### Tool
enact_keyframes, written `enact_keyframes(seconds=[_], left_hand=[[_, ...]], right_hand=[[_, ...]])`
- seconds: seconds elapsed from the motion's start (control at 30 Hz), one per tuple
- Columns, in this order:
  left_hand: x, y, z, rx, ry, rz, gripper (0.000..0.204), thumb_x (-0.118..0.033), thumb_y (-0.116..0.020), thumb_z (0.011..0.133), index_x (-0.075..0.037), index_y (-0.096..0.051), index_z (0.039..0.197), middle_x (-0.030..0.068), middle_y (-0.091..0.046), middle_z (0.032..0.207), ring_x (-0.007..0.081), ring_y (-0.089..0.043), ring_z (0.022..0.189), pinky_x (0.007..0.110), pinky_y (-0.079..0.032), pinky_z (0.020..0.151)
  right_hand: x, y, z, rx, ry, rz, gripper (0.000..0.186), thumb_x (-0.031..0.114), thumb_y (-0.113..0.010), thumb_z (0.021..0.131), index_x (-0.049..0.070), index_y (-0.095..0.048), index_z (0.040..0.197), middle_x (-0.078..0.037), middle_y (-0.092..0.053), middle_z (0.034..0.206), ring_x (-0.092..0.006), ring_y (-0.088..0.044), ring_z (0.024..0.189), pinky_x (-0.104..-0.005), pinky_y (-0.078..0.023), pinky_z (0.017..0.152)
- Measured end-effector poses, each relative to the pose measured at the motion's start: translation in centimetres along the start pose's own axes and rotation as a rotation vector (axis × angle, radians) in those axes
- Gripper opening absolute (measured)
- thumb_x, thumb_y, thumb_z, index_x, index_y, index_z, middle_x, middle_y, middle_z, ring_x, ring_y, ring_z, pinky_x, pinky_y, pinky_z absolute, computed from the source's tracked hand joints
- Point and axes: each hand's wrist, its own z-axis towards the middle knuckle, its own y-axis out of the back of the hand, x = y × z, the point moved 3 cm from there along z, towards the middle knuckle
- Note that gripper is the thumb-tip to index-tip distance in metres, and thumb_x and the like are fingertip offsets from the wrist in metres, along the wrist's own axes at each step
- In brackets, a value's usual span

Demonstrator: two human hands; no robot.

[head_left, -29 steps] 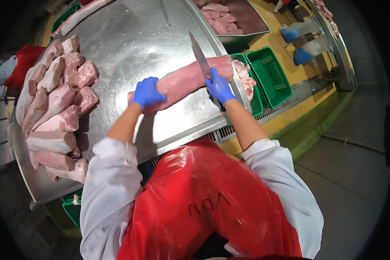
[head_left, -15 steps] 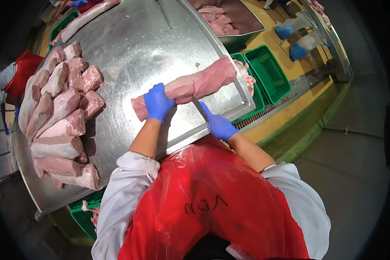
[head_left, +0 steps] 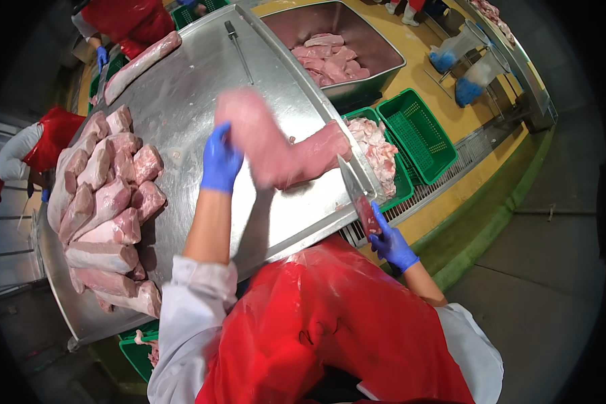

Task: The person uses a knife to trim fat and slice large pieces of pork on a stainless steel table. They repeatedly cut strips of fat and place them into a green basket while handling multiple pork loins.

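Note:
A long pink pork loin (head_left: 296,161) lies bent across the steel table in front of me. My left hand (head_left: 222,161), in a blue glove, is closed on its left end and holds that end raised; motion blurs this part. My right hand (head_left: 392,246), gloved in blue too, grips a knife (head_left: 353,185) beyond the table's right edge. The blade points away from me, with its tip close to the loin's right end. Next to my fingers the knife has a reddish stretch; whether it is handle or a scrap of meat, I cannot tell.
Several cut loins (head_left: 108,202) are piled on the table's left side; another long one (head_left: 141,67) lies at the far edge. A sharpening steel (head_left: 239,54) rests near a metal bin (head_left: 377,75) of meat. Green crates (head_left: 421,135) stand at right. Co-workers in red aprons (head_left: 124,23) are beyond.
My left hand has lifted the loin's left end and swung it away from me, bending the loin. My right hand has drawn the knife rightward, off the loin's near side.

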Motion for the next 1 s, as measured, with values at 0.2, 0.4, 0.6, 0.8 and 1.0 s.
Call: enact_keyframes(seconds=[0.2,0.4,0.6,0.8,1.0], left_hand=[[12.3,-9.5,6.4,0.348,-0.423,1.468,0.094,-0.045,-0.084,0.077,0.000,-0.043,0.148,0.0241,-0.050,0.146,0.0385,-0.047,0.138,0.042,-0.035,0.118],[17.6,-7.3,3.0,0.226,0.031,2.209,0.089,-0.036,-0.088,0.059,-0.003,-0.051,0.133,0.0228,-0.064,0.117,0.0423,-0.063,0.114,0.050,-0.050,0.101],[15.5,3.3,1.0,0.199,0.575,0.580,0.067,-0.029,-0.076,0.085,-0.001,-0.051,0.141,0.0156,-0.062,0.133,0.0308,-0.063,0.119,0.044,-0.047,0.109],[8.1,-21.4,12.6,0.366,0.045,0.119,0.028,-0.033,-0.067,0.099,-0.014,-0.062,0.117,0.0017,-0.065,0.105,0.0186,-0.062,0.093,0.036,-0.054,0.086],[-17.4,-8.5,5.5,-0.209,-1.254,1.385,0.081,-0.045,-0.083,0.083,0.002,-0.050,0.140,0.0193,-0.064,0.125,0.0265,-0.061,0.114,0.039,-0.052,0.096]], right_hand=[[-1.5,8.0,4.2,-0.110,0.074,0.059,0.088,0.005,-0.059,0.096,0.032,-0.013,0.165,-0.006,-0.063,0.071,-0.0125,-0.057,0.056,-0.0296,-0.050,0.049],[-8.0,10.7,2.0,-0.195,-0.065,0.150,0.087,0.005,-0.059,0.096,0.027,-0.012,0.165,-0.008,-0.063,0.074,-0.0158,-0.061,0.060,-0.0331,-0.053,0.052],[-11.9,9.9,0.7,-0.273,-0.120,0.195,0.084,0.009,-0.060,0.094,0.027,-0.019,0.165,-0.005,-0.061,0.073,-0.0125,-0.057,0.057,-0.0307,-0.051,0.050],[-5.5,7.9,7.1,-0.121,0.001,0.310,0.087,0.001,-0.059,0.095,0.029,-0.016,0.166,-0.002,-0.057,0.082,-0.0094,-0.050,0.056,-0.0275,-0.045,0.047],[-1.2,6.3,13.4,-0.164,0.306,0.100,0.087,-0.001,-0.060,0.095,0.027,-0.017,0.166,-0.004,-0.061,0.085,-0.0102,-0.051,0.056,-0.0253,-0.042,0.046]])
